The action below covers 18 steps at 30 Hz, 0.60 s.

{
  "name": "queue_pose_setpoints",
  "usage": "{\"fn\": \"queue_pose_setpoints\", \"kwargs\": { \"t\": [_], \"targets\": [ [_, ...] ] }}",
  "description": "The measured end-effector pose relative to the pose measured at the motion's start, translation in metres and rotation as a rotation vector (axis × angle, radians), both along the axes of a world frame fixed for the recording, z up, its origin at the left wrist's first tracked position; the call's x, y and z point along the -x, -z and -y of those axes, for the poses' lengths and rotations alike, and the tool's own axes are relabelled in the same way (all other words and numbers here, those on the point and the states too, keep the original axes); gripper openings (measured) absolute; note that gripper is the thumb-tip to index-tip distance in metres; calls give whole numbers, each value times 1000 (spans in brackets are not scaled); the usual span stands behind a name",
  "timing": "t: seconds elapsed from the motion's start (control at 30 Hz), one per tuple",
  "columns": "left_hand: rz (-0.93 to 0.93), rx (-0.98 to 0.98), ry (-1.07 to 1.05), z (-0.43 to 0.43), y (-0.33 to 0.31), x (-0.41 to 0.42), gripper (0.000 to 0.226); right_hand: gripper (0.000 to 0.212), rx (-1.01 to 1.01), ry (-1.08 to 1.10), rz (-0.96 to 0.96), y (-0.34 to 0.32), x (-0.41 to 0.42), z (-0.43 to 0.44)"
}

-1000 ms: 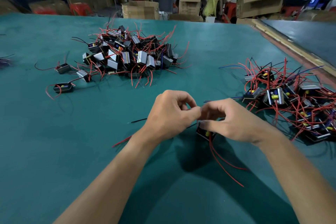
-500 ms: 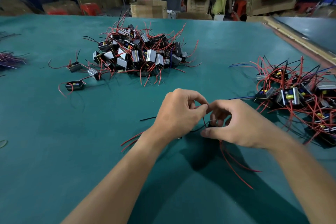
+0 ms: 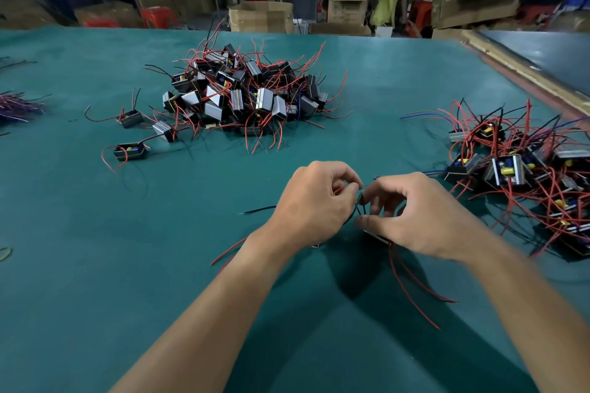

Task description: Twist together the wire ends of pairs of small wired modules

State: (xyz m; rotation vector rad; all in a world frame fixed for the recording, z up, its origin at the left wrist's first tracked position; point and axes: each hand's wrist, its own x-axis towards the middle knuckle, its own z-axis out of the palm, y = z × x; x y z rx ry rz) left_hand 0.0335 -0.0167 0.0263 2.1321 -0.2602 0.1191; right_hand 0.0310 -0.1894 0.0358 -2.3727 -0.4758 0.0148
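The left hand (image 3: 314,201) has its fingers curled and pinches the black wire ends (image 3: 359,205) between thumb and forefinger, just at its right side. The right hand (image 3: 412,214) meets it there, with thumb and forefinger curled onto the same wires. A small module (image 3: 378,237) lies partly hidden under the right hand, and red wires (image 3: 405,277) trail from it toward the person. A pile of modules (image 3: 523,169) lies further right of this hand.
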Motion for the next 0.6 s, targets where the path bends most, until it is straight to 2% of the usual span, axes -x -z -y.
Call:
{"fn": "queue_pose_setpoints", "kwargs": {
  "t": [0.27,0.43,0.6],
  "targets": [
    [10,35,14,-1,0,0,12,18,24,1,21,2,-2,0],
    [8,108,5,-1,-2,-1,14,16,84,-15,30,6,-3,1],
    [-6,183,9,0,-1,-2,18,10,50,-50,30,11,-6,2]
  ]
}}
